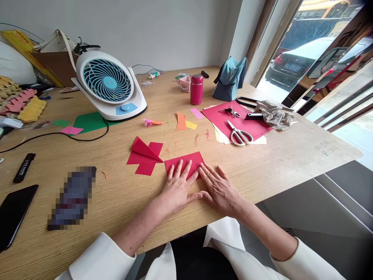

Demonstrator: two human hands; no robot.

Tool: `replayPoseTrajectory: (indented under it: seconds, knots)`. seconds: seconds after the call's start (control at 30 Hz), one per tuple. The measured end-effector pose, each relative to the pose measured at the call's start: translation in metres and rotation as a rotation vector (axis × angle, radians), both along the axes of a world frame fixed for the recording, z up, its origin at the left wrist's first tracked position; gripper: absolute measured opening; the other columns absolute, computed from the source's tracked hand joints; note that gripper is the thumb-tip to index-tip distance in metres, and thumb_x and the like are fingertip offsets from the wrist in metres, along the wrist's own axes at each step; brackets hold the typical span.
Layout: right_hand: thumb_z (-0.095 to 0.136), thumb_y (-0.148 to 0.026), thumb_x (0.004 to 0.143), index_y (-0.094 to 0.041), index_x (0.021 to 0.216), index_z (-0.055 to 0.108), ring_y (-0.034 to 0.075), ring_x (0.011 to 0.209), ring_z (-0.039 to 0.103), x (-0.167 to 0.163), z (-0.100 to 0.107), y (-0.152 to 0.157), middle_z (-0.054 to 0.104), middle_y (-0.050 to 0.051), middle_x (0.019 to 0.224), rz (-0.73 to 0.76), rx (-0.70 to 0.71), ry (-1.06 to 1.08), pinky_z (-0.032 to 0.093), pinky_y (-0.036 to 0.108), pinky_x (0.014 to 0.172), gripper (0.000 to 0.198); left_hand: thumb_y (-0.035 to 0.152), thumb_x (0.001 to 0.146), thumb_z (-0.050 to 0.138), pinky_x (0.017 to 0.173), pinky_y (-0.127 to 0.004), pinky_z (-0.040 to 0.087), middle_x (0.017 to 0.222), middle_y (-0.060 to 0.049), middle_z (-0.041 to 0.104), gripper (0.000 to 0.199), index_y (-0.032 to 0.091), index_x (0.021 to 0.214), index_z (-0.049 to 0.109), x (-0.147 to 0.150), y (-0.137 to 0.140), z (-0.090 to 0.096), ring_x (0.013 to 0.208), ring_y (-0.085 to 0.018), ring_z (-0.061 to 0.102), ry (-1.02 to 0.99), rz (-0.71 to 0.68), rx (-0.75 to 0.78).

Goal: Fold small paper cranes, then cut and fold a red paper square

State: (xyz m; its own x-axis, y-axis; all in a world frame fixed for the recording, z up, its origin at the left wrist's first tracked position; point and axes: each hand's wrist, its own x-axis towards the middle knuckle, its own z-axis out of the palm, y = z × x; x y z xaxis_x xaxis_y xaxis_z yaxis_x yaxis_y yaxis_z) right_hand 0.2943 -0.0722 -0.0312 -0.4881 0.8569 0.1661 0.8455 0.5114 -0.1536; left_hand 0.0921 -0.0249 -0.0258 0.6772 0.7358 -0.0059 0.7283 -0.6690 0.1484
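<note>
A red sheet of paper (pixel 175 160) lies on the wooden table in front of me, partly hidden by my hands. My left hand (pixel 179 186) rests flat on it with the fingers spread. My right hand (pixel 221 190) lies at the paper's right edge, fingers stretched out, its fingertips touching that edge. The two thumbs nearly meet below the paper. Just left of the sheet is a folded red paper piece (pixel 142 149) with a pointed tip, lying across a red paper strip (pixel 145 168).
White-handled scissors (pixel 239 134) and keys (pixel 231 112) lie on a red sheet stack (pixel 215 116) at the right. Behind stand a fan (pixel 109 83), a pink thermos (pixel 196 90) and a blue bag (pixel 229 83). A black marker (pixel 24 168) and phone (pixel 16 214) lie left.
</note>
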Motion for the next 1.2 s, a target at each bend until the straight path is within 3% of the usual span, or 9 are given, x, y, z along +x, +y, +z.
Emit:
replayPoseTrajectory:
  seconds: [0.17, 0.33, 0.57, 0.67, 0.8, 0.93, 1.03, 1.13, 1.2]
  knots:
    - [0.035, -0.054, 0.102, -0.004, 0.156, 0.027, 0.032, 0.151, 0.026, 0.003, 0.003, -0.001, 0.025, 0.021, 0.162, -0.003, -0.029, -0.028, 0.025, 0.057, 0.120, 0.074, 0.070, 0.094, 0.032, 0.120, -0.056, 0.018, 0.165, -0.012, 0.026, 0.082, 0.021, 0.159, 0.020, -0.025, -0.008, 0.003, 0.153, -0.033, 0.017, 0.049, -0.091, 0.053]
    - [0.035, -0.053, 0.103, -0.004, 0.156, 0.027, 0.033, 0.151, 0.025, 0.003, 0.004, -0.003, 0.025, 0.021, 0.162, -0.019, -0.039, -0.015, 0.023, 0.058, 0.120, 0.073, 0.066, 0.096, 0.034, 0.120, -0.051, 0.019, 0.164, -0.013, 0.028, 0.083, 0.018, 0.159, 0.014, -0.072, -0.037, 0.003, 0.153, -0.030, 0.019, 0.099, -0.043, 0.115]
    - [0.041, -0.057, 0.099, -0.001, 0.155, 0.027, 0.036, 0.150, 0.027, 0.004, 0.003, -0.044, 0.027, 0.024, 0.161, -0.004, 0.024, -0.022, 0.026, 0.059, 0.118, 0.080, 0.051, 0.100, 0.040, 0.119, -0.050, 0.025, 0.155, -0.013, 0.046, 0.066, 0.015, 0.154, 0.033, -0.103, -0.069, 0.006, 0.147, -0.029, 0.034, 0.029, -0.002, 0.150]
    - [0.051, -0.052, 0.097, -0.004, 0.152, 0.037, 0.036, 0.144, 0.036, 0.008, -0.007, -0.070, 0.041, 0.022, 0.155, 0.026, 0.115, 0.021, 0.030, 0.055, 0.115, 0.075, 0.040, 0.101, 0.039, 0.118, -0.047, 0.029, 0.145, -0.013, 0.056, 0.051, 0.015, 0.145, 0.048, -0.100, -0.068, 0.008, 0.138, -0.027, 0.046, -0.146, 0.037, 0.145]
    - [0.053, -0.014, 0.096, -0.013, 0.130, 0.061, 0.025, 0.105, 0.063, 0.016, -0.015, -0.089, 0.072, 0.013, 0.114, 0.091, 0.293, 0.192, 0.047, 0.042, 0.090, 0.035, 0.035, 0.099, 0.045, 0.116, -0.046, 0.033, 0.132, -0.010, 0.066, 0.039, 0.021, 0.134, 0.058, -0.088, -0.052, 0.015, 0.127, -0.027, 0.056, -0.392, 0.023, 0.095]
    - [0.052, -0.012, 0.096, -0.015, 0.111, 0.069, 0.018, 0.072, 0.062, 0.024, 0.006, -0.083, 0.071, 0.009, 0.086, 0.154, 0.219, 0.401, 0.047, 0.033, 0.065, 0.023, 0.040, 0.099, 0.047, 0.106, -0.038, 0.043, 0.125, -0.009, 0.069, 0.035, 0.023, 0.120, 0.068, -0.076, -0.018, 0.033, 0.122, -0.027, 0.060, -0.737, 0.215, -0.183]
    - [0.053, -0.021, 0.098, -0.018, 0.101, 0.071, 0.016, 0.072, 0.064, 0.026, 0.031, -0.055, 0.069, 0.008, 0.085, 0.000, 0.041, 0.708, 0.048, 0.028, 0.060, 0.019, 0.052, 0.095, 0.051, 0.104, -0.035, 0.045, 0.118, -0.011, 0.072, 0.041, 0.019, 0.110, 0.071, -0.070, 0.016, 0.049, 0.119, -0.027, 0.062, -1.142, 0.465, -0.471]
    - [0.063, -0.040, 0.093, -0.018, 0.076, 0.066, 0.014, 0.058, 0.060, 0.021, 0.046, -0.009, 0.064, 0.003, 0.064, -0.219, -0.165, 1.102, 0.045, 0.026, 0.053, 0.028, 0.062, 0.088, 0.057, 0.095, -0.036, 0.051, 0.120, -0.015, 0.070, 0.055, 0.015, 0.114, 0.069, -0.060, 0.048, 0.062, 0.114, -0.026, 0.064, -1.447, 0.486, -0.927]
    - [0.069, -0.051, 0.086, -0.018, 0.076, 0.065, 0.014, 0.053, 0.060, 0.012, 0.048, 0.024, 0.063, 0.001, 0.057, -0.280, -0.304, 1.359, 0.046, 0.025, 0.052, 0.035, 0.071, 0.081, 0.058, 0.088, -0.039, 0.055, 0.117, -0.017, 0.071, 0.065, 0.013, 0.109, 0.069, -0.050, 0.064, 0.068, 0.106, -0.028, 0.067, -1.563, 0.457, -1.160]
